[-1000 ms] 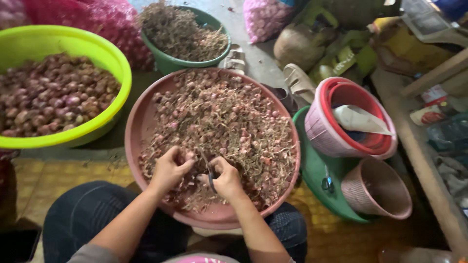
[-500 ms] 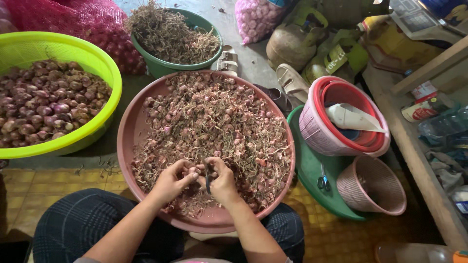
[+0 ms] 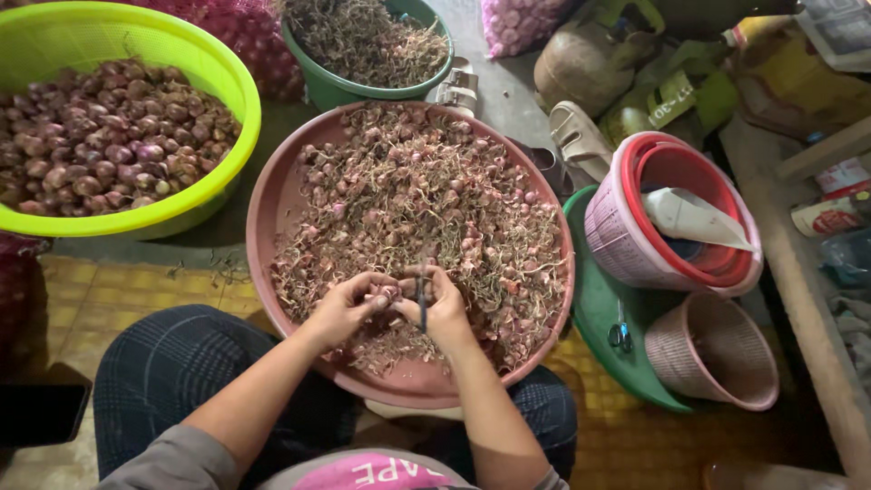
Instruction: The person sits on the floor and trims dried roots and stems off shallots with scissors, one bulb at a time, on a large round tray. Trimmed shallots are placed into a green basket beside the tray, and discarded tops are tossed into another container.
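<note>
Bare forearms, grey sleeves pushed up, dark plaid trousers, pink garment with white lettering

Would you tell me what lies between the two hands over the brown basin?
In the head view, a small shallot and a dark blade lie between the left hand and right hand.

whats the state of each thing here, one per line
left hand: pinching a small shallot
right hand: closed on scissors, blades pointing up
brown basin: heaped with untrimmed shallots
lime basin: over half full of trimmed shallots
green tub: full of dry trimmings
pink basket: upright, looks empty
</note>
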